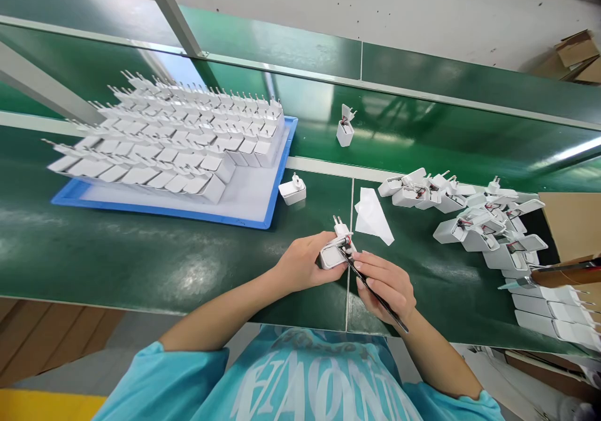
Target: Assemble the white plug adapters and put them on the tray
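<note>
My left hand (305, 263) is closed around a white plug adapter (331, 256) whose lid is raised, its two pins pointing away from me. Inside the housing, a red wire and dark parts show. Pinched in my right hand (387, 286) is a pair of black tweezers (375, 294), with the tips at the adapter's opening. Those tips are too small to make out exactly. A shut white adapter (293, 191) lies on the bench just beyond my left hand. White paper (372, 216) rests beyond my right hand.
A blue-rimmed tray (164, 211) on the left holds many rows of closed adapters. Opened adapters with wires (488, 221) are heaped on the right. An orange-brown tool with a pale tip (558, 276) juts in near a cardboard box (570, 221). One open adapter (345, 133) stands farther back.
</note>
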The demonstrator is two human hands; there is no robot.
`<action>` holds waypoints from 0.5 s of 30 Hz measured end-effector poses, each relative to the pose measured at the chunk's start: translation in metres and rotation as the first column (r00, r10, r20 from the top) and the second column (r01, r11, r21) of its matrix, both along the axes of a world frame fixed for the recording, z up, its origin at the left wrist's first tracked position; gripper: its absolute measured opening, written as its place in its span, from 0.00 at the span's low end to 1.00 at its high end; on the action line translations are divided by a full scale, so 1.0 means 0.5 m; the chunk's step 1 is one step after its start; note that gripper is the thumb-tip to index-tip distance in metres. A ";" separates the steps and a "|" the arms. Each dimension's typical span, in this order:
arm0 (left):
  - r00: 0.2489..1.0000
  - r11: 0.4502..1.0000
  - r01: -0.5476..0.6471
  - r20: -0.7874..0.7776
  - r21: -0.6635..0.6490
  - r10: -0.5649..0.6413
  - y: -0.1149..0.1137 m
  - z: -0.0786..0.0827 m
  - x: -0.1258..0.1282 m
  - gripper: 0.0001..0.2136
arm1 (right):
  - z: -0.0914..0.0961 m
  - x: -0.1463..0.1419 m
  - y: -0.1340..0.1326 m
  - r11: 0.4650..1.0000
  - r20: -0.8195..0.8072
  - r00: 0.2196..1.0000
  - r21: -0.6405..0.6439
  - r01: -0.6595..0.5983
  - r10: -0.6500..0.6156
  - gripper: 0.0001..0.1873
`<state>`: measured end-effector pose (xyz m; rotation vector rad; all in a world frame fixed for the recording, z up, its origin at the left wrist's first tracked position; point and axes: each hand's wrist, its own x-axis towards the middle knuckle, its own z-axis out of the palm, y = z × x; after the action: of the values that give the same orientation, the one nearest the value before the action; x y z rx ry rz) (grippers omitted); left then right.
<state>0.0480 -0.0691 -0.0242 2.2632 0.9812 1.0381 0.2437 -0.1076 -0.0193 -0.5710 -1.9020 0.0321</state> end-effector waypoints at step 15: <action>0.997 0.986 0.047 0.052 0.161 -0.056 0.010 -0.002 -0.006 0.17 | 0.018 0.012 0.001 0.944 -0.367 0.926 -0.265 -0.194 0.088 0.23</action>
<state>0.0449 -0.0638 -0.0253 2.3593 0.8386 1.1895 0.2499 -0.1073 -0.0102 -0.5821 -1.5913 0.4937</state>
